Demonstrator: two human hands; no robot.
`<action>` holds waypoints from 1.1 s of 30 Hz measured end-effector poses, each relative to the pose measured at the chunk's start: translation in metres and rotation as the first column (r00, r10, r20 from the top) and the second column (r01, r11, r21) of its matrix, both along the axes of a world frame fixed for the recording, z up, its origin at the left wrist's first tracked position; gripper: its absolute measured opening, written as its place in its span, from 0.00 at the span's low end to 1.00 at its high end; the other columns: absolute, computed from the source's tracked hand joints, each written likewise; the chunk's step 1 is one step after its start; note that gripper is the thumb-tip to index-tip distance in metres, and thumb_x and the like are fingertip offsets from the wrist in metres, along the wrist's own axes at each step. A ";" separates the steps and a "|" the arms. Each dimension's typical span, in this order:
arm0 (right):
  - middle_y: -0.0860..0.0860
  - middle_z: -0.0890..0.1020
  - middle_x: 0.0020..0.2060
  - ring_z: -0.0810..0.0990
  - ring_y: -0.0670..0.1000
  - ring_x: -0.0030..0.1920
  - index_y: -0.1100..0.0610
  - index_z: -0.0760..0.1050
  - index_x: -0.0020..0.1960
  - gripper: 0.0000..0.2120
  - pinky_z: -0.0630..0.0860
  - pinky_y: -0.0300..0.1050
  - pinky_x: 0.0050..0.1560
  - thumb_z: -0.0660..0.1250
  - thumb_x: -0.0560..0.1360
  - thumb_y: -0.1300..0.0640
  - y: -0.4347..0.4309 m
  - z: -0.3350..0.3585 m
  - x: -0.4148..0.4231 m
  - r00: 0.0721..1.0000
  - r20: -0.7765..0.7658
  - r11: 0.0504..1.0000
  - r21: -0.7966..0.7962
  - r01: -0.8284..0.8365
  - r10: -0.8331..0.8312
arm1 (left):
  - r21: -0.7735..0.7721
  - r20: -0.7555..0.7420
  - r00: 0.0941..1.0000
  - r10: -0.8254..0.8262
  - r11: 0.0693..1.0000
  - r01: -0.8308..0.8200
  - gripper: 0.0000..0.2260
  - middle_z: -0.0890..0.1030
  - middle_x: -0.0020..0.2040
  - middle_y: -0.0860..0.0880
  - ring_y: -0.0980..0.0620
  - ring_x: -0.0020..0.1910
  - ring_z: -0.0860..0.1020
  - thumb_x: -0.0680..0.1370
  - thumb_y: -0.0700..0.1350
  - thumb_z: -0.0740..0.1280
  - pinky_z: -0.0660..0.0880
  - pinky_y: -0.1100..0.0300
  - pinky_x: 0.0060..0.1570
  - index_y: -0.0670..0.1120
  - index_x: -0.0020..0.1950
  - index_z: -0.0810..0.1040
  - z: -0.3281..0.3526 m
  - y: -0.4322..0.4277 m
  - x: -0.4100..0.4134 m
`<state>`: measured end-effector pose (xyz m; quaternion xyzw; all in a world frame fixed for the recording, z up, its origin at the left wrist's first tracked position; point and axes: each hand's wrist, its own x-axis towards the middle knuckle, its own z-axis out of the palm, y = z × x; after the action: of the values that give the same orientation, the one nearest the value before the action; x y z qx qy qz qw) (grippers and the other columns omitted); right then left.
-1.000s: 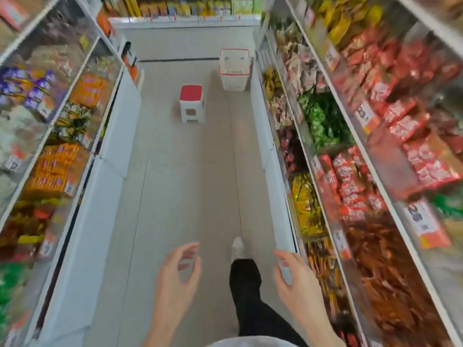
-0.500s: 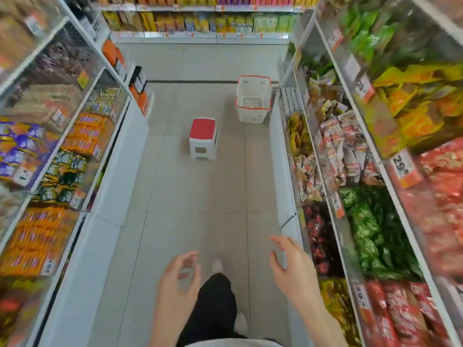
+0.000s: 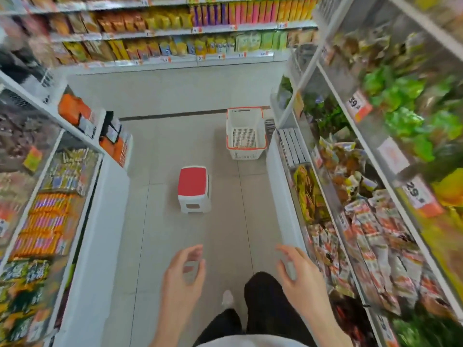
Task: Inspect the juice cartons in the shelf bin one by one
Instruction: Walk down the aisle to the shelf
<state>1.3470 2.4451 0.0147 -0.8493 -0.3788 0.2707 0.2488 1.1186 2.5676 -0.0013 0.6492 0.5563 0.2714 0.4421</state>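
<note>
I stand in a shop aisle between two rows of shelves. My left hand (image 3: 184, 276) hangs in front of me with loosely curled fingers and holds nothing. My right hand (image 3: 299, 271) is beside it, fingers relaxed, also empty, close to the white edge of the right shelf unit (image 3: 283, 204). No juice carton can be made out; a row of small grey boxes (image 3: 292, 146) lies on the right bottom shelf further ahead.
A red-topped white stool (image 3: 193, 189) stands mid-aisle ahead. A white basket with a red rim (image 3: 245, 136) sits on the floor past it by the right shelf. Snack packs fill the shelves on the left (image 3: 47, 221), on the right (image 3: 375, 234) and across the end (image 3: 188, 46).
I have walked forward along the aisle: the stool and basket are nearer and lower in view, the end shelves have come into sight. Both hands stay empty in front of me.
</note>
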 end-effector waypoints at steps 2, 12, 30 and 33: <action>0.44 0.81 0.59 0.83 0.48 0.57 0.49 0.78 0.68 0.14 0.79 0.44 0.53 0.69 0.82 0.56 0.041 -0.005 0.026 0.999 -0.013 1.000 -0.002 0.031 -0.031 | 0.013 -0.004 1.000 -0.029 0.999 0.029 0.18 0.84 0.53 0.64 0.59 0.53 0.83 0.78 0.35 0.73 0.81 0.55 0.54 0.58 0.58 0.82 -0.003 0.054 0.032; 0.41 0.79 0.54 0.82 0.45 0.53 0.49 0.79 0.67 0.14 0.77 0.32 0.49 0.71 0.81 0.57 0.269 -0.031 0.197 0.997 -0.004 0.996 -0.041 0.075 -0.075 | -0.023 0.024 0.995 -0.097 0.995 0.097 0.18 0.84 0.53 0.62 0.59 0.54 0.83 0.80 0.38 0.72 0.78 0.57 0.58 0.61 0.59 0.80 -0.016 0.298 0.222; 0.45 0.79 0.66 0.82 0.48 0.60 0.47 0.76 0.71 0.18 0.81 0.50 0.57 0.67 0.83 0.57 0.555 -0.048 0.401 0.907 -0.021 0.907 -0.021 0.420 -0.421 | -0.144 -0.042 0.850 -0.525 0.845 0.514 0.20 0.82 0.55 0.66 0.61 0.53 0.82 0.79 0.41 0.73 0.78 0.61 0.56 0.69 0.57 0.78 -0.051 0.635 0.477; 0.48 0.80 0.65 0.83 0.51 0.61 0.48 0.78 0.70 0.17 0.81 0.54 0.58 0.69 0.82 0.58 0.580 -0.071 0.416 0.822 -0.024 0.822 0.004 0.570 -0.570 | -0.125 -0.019 0.721 -0.693 0.717 0.686 0.17 0.84 0.55 0.60 0.57 0.55 0.83 0.79 0.38 0.73 0.79 0.63 0.57 0.61 0.56 0.81 -0.068 0.689 0.532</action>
<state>1.7625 3.0253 -0.0567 -0.9192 -0.1068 0.1912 0.3272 1.6509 3.2570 -0.0691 0.7929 0.3022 0.0355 0.5280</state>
